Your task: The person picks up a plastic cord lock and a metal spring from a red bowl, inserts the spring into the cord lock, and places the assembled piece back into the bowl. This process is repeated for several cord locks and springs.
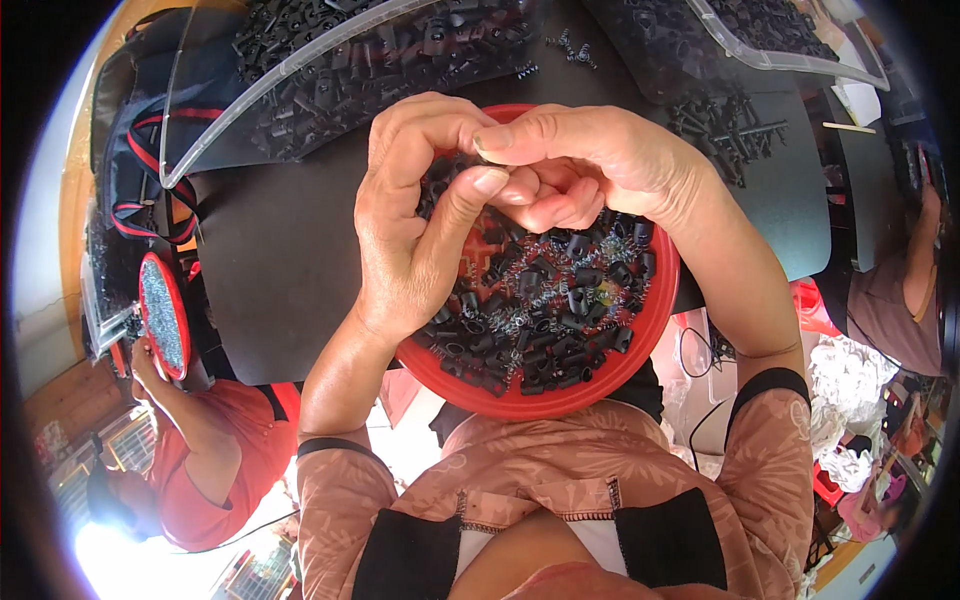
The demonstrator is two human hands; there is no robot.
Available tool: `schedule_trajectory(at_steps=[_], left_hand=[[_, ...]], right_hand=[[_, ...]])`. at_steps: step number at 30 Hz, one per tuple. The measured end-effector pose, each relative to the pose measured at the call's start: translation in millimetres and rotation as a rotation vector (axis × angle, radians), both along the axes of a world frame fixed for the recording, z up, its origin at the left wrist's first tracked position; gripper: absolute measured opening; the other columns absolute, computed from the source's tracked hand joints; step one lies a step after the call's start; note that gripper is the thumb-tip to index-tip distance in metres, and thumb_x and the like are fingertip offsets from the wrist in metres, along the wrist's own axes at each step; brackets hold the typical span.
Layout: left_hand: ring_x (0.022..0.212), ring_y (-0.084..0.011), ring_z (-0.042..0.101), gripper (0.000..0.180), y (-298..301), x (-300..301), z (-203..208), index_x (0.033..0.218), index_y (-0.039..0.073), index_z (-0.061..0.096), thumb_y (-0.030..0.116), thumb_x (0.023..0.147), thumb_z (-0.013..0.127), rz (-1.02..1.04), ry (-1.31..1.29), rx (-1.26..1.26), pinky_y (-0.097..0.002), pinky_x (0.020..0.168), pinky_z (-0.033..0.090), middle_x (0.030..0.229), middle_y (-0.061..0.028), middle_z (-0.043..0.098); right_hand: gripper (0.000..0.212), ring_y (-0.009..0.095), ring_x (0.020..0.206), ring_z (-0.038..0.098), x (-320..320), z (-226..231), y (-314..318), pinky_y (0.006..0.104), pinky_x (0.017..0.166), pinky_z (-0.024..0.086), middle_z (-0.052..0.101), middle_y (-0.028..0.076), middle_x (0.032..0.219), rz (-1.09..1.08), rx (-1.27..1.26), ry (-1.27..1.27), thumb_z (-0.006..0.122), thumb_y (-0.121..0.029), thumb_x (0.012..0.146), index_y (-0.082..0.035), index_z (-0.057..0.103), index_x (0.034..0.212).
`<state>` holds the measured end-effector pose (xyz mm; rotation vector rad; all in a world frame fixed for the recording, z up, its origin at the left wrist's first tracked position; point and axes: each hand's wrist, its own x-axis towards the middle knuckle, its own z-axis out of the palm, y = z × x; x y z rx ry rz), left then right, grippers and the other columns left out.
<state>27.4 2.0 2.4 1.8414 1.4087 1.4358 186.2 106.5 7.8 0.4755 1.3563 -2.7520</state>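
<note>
My left hand (pixel 408 215) and my right hand (pixel 600 155) meet over a round red basket (pixel 540 400), fingers curled and thumb tips close together. Both are closed in a pinch; a bit of something dark shows between the thumbs, but the fingers cover most of it and I cannot make out its kind. Below them, the basket holds many short black plastic tubes (pixel 535 358) mixed with small metal coil springs (pixel 530 280). The basket rests at the table's near edge, against my lap.
Clear plastic bins hold heaps of black parts (pixel 400 60) at the far left and far right. Loose springs (pixel 575 50) and slim dark pieces (pixel 735 130) lie on the dark table (pixel 280 270). At left, a person in red (pixel 225 455) is beside a red-rimmed basket (pixel 165 315). Another person (pixel 900 310) sits right.
</note>
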Motion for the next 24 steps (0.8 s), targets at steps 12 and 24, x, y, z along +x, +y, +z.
schedule_trajectory(at_steps=[12, 24], left_hand=[[0.103, -0.0243, 0.055, 0.016, -1.5, -3.7, 0.5, 0.102, -0.001, 0.061, 0.006, 0.087, 0.061, -0.069, -0.092, -0.056, -0.0351, 0.093, 0.041, 0.107, -0.0117, 0.062], [0.094, -0.0147, 0.058, 0.015, -7.7, 1.6, 3.1, 0.103, -0.002, 0.059, 0.004, 0.091, 0.055, -0.009, -0.286, -0.216, -0.0267, 0.085, 0.046, 0.106, -0.0100, 0.061]], right_hand=[[0.038, 0.000, 0.041, 0.021, -3.5, 5.2, -12.2, 0.0187, 0.037, 0.011, 0.031, -0.009, 0.053, -0.115, -0.054, 0.031, 0.059, -0.043, 0.090, -0.011, 0.055, 0.070], [0.044, 0.002, 0.042, 0.023, -8.2, 9.1, -18.0, 0.0199, 0.038, 0.014, 0.033, -0.007, 0.054, -0.150, -0.036, -0.010, 0.059, -0.046, 0.089, -0.012, 0.048, 0.064]])
